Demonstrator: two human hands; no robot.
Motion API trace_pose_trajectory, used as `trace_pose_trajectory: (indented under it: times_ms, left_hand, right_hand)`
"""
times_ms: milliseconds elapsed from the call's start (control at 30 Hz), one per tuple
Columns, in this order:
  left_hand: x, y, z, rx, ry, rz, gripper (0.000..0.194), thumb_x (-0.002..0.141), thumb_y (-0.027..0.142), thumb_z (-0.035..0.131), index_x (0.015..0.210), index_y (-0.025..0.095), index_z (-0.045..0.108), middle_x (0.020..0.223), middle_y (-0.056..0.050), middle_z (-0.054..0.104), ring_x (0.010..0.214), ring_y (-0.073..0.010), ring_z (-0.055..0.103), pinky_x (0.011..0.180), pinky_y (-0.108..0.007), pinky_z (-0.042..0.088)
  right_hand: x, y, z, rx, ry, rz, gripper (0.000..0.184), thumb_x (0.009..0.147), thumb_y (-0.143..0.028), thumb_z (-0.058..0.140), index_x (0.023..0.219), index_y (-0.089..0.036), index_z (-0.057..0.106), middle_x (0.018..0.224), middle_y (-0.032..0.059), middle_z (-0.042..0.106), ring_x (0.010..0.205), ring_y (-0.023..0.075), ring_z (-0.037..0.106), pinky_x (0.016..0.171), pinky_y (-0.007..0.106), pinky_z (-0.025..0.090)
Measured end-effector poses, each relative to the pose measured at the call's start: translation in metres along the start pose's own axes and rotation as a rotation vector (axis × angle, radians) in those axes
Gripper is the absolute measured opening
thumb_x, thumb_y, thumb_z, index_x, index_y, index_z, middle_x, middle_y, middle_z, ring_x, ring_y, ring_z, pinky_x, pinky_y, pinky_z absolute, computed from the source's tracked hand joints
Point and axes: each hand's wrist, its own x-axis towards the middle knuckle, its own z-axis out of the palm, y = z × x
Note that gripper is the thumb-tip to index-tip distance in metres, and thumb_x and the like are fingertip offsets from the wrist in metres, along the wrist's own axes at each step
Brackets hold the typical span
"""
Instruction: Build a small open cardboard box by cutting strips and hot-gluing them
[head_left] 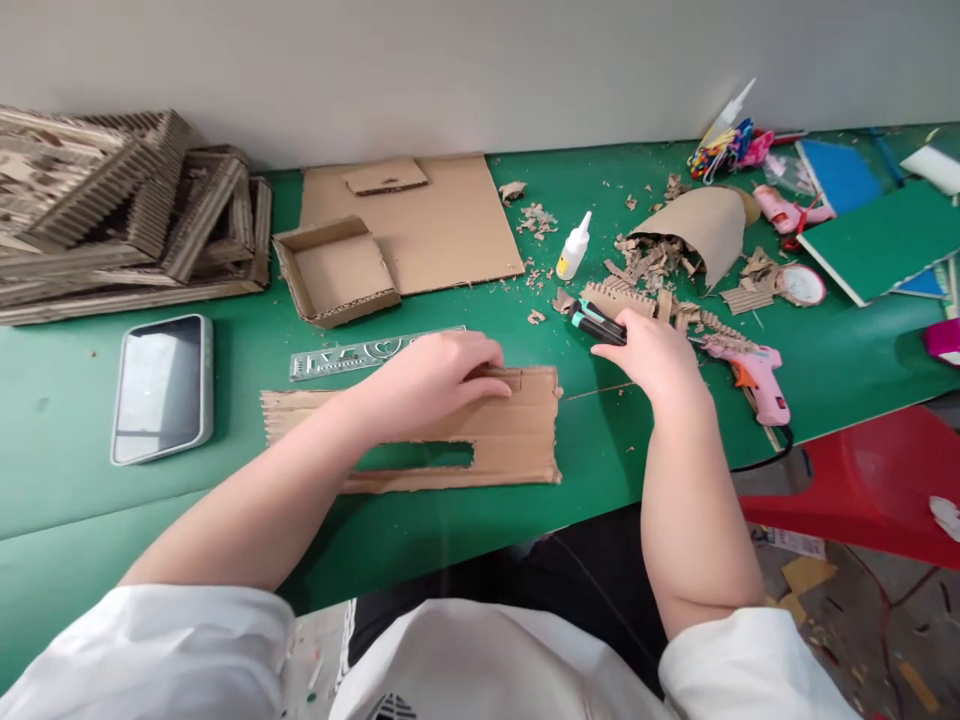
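Note:
My left hand [439,375] rests on a flat corrugated cardboard sheet [517,440] with a long rectangular slot cut in it, fingers curled on a small cardboard strip [502,376] at the sheet's top edge. My right hand [652,355] is closed around a black and teal utility knife [592,322], just right of the sheet. A clear stencil ruler [352,356] lies behind the sheet.
A phone [163,385] lies at left. Stacked corrugated pieces [127,215] fill the back left. A cardboard tray [334,272], flat board [442,225], glue bottle [574,247], pink glue gun [754,372], scraps and a cardboard cone [701,225] lie behind. A red chair [870,485] stands right.

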Motion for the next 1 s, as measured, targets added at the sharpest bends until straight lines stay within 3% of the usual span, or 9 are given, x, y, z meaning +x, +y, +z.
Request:
trace_pose_trajectory:
  times_ms: [100, 167, 267, 333, 367, 500, 633, 733, 1000]
  left_hand:
    - [0.004, 0.009, -0.025, 0.097, 0.171, -0.045, 0.024, 0.091, 0.041, 0.051, 0.083, 0.019, 0.059, 0.071, 0.001, 0.063, 0.06, -0.0126, 0.055, 0.055, -0.023, 0.038]
    - [0.007, 0.016, -0.037, 0.187, 0.293, -0.04, 0.022, 0.091, 0.039, 0.052, 0.084, 0.019, 0.059, 0.071, 0.0, 0.064, 0.059, -0.0131, 0.056, 0.054, -0.023, 0.037]
    - [0.011, 0.025, -0.045, 0.288, 0.404, -0.004, 0.021, 0.092, 0.037, 0.052, 0.085, 0.018, 0.06, 0.067, 0.0, 0.063, 0.059, -0.0146, 0.057, 0.055, -0.024, 0.037]
    - [0.012, 0.029, -0.045, 0.309, 0.434, 0.043, 0.021, 0.093, 0.036, 0.05, 0.088, 0.018, 0.061, 0.067, -0.001, 0.063, 0.06, -0.0153, 0.058, 0.058, -0.025, 0.039]
    - [0.012, 0.031, -0.044, 0.304, 0.446, 0.066, 0.022, 0.094, 0.035, 0.049, 0.089, 0.018, 0.061, 0.068, -0.001, 0.064, 0.061, -0.0153, 0.058, 0.059, -0.026, 0.04]
    - [0.011, 0.035, -0.043, 0.209, 0.433, 0.1, 0.022, 0.094, 0.034, 0.047, 0.091, 0.019, 0.063, 0.071, -0.001, 0.066, 0.062, -0.0143, 0.059, 0.06, -0.025, 0.04]
    - [0.009, 0.034, -0.048, 0.076, 0.352, 0.046, 0.02, 0.091, 0.034, 0.05, 0.086, 0.02, 0.064, 0.069, 0.002, 0.064, 0.059, -0.0113, 0.055, 0.056, -0.022, 0.037]
    - [0.006, 0.034, -0.053, 0.005, 0.319, 0.035, 0.017, 0.09, 0.033, 0.053, 0.084, 0.021, 0.064, 0.066, 0.004, 0.062, 0.055, -0.0091, 0.052, 0.053, -0.019, 0.034]
    - [-0.002, 0.045, -0.057, 0.158, 0.436, 0.058, 0.024, 0.093, 0.036, 0.047, 0.084, 0.02, 0.062, 0.069, 0.0, 0.062, 0.06, -0.0131, 0.054, 0.057, -0.023, 0.035]
  right_hand:
    - [0.003, 0.003, 0.005, -0.021, 0.027, -0.011, 0.03, 0.077, -0.038, 0.066, 0.102, -0.022, 0.06, 0.107, 0.0135, 0.066, 0.099, 0.0317, 0.062, 0.069, 0.039, 0.046]
    - [0.0, 0.004, 0.001, 0.072, 0.143, -0.058, 0.031, 0.077, -0.036, 0.066, 0.104, -0.021, 0.062, 0.113, 0.0148, 0.064, 0.108, 0.0327, 0.058, 0.081, 0.044, 0.047]
    - [-0.016, 0.0, -0.015, 0.537, 0.344, -0.243, 0.028, 0.086, -0.043, 0.054, 0.104, -0.024, 0.062, 0.114, 0.0105, 0.065, 0.111, 0.0265, 0.059, 0.092, 0.044, 0.046]
    - [-0.031, -0.008, -0.026, 0.905, 0.315, -0.426, 0.035, 0.087, -0.053, 0.049, 0.11, -0.028, 0.061, 0.118, 0.007, 0.064, 0.112, 0.0224, 0.059, 0.093, 0.04, 0.048]
    - [-0.038, -0.013, -0.029, 1.013, 0.274, -0.493, 0.039, 0.082, -0.056, 0.056, 0.111, -0.03, 0.061, 0.118, 0.0059, 0.064, 0.113, 0.0225, 0.059, 0.092, 0.039, 0.049]
    - [-0.051, -0.034, -0.029, 1.205, 0.164, -0.469, 0.033, 0.074, -0.052, 0.068, 0.095, -0.026, 0.066, 0.093, 0.0012, 0.068, 0.087, 0.0186, 0.063, 0.077, 0.033, 0.052]
    - [-0.05, -0.041, -0.022, 1.263, 0.163, -0.51, 0.026, 0.078, -0.047, 0.066, 0.081, -0.021, 0.065, 0.075, -0.0015, 0.061, 0.073, 0.0128, 0.056, 0.067, 0.026, 0.047]
    - [-0.052, -0.042, -0.023, 1.247, 0.215, -0.581, 0.02, 0.08, -0.042, 0.066, 0.081, -0.022, 0.066, 0.071, -0.0029, 0.058, 0.07, 0.0109, 0.053, 0.064, 0.023, 0.045]
    - [-0.065, -0.05, -0.029, 1.013, 0.475, -0.556, 0.017, 0.086, -0.035, 0.06, 0.079, -0.019, 0.062, 0.066, -0.0032, 0.055, 0.059, 0.0082, 0.048, 0.053, 0.021, 0.04]
